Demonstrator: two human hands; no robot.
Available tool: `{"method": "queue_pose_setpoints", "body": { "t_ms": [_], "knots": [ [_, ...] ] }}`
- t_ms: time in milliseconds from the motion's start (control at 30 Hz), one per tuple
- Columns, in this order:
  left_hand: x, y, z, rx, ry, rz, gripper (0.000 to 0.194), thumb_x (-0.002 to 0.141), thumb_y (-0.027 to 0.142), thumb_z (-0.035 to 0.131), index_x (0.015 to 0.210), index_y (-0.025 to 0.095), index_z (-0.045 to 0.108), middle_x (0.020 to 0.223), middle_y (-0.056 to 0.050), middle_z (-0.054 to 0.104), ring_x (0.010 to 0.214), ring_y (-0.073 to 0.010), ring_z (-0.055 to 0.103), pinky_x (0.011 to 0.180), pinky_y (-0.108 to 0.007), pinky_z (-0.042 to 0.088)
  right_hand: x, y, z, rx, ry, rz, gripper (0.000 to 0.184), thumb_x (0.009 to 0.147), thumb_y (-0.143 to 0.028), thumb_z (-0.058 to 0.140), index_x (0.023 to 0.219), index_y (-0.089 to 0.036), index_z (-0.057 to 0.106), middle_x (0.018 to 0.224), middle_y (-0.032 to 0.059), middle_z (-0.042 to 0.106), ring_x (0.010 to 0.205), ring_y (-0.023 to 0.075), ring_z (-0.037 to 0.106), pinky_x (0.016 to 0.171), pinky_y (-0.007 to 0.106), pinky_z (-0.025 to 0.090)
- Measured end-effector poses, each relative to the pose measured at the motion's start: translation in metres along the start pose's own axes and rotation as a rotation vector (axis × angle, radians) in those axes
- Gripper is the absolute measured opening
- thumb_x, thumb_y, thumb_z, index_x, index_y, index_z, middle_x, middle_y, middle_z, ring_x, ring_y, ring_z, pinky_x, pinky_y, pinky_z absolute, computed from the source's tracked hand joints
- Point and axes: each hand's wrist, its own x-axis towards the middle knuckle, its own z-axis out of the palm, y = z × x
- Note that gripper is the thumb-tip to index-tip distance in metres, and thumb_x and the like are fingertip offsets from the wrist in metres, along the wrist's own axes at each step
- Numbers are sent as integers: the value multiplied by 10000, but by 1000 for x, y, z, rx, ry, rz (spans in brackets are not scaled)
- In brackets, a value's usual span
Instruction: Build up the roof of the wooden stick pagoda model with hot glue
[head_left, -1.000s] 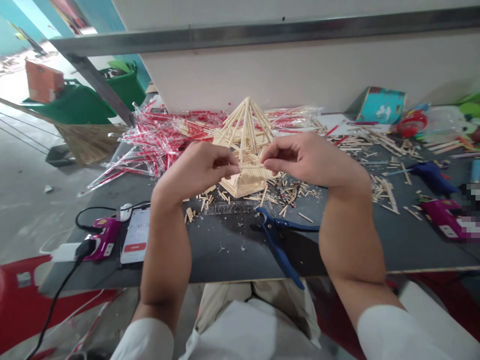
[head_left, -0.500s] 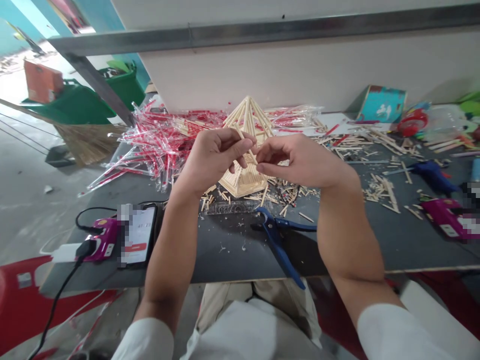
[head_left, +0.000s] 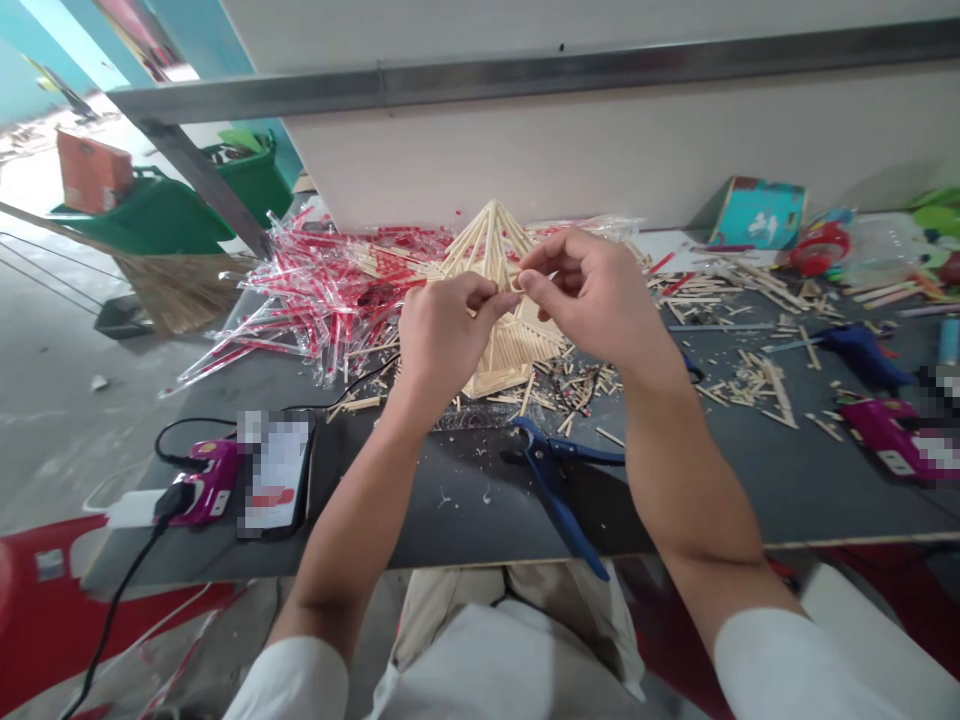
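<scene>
My left hand (head_left: 450, 325) is closed in a pinch in front of a model built of thin wooden sticks (head_left: 491, 235), which has a pointed, open-ribbed roof. Meeting it fingertip to fingertip, my right hand (head_left: 581, 290) is pinched too, slightly higher and to the right. A thin wooden stick is between the fingertips, mostly hidden by them. The model's lower wall of side-by-side sticks (head_left: 529, 345) shows below my hands. Blue-handled cutters (head_left: 555, 480) lie open on the table nearer to me.
Red-striped plastic wrappers (head_left: 322, 290) heap at the left, and cut stick pieces (head_left: 757, 385) scatter right. A clear ruler (head_left: 480, 415) lies before the model. A phone (head_left: 277, 480) and purple power strip (head_left: 210, 480) sit left, another purple strip (head_left: 885, 435) right.
The stick, stretched level between both hands at first, was tilted up and is now mostly hidden. My left hand has shifted right and my right hand has risen; their fingertips have come together.
</scene>
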Motion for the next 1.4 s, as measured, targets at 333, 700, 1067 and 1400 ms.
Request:
{"method": "queue_pose_setpoints", "body": {
  "t_ms": [333,700,1067,1400],
  "knots": [
    [-3,1,-1,64,25,65,154,932,330,703,934,219,810,810,-20,796,695,-151,657,734,-319,465,3,6,15,277,-23,-18,401,916,-584,724,965,-193,651,845,22,643,648,106,574,570,282,501],
    [-8,10,-10,62,-355,-10,292,962,268,595,735,169,749,615,-44,700,603,-162,635,647,-306,442,8,14,22,289,6,-28,188,920,-375,703,897,-198,644,817,11,644,621,115,573,564,304,496],
    [-9,6,-7,228,-319,-73,393,978,370,599,669,185,758,633,-59,696,644,-179,634,685,-325,448,6,18,8,-114,161,-172,70,923,-270,682,944,-204,666,863,36,715,675,145,613,695,349,528],
    [-12,14,2,315,-315,-113,413,1025,390,493,858,144,780,767,-114,739,708,-203,663,801,-373,484,18,38,19,-35,266,-133,229,869,-214,714,1088,-211,646,965,62,743,889,219,717,746,390,574]
  ]
}}
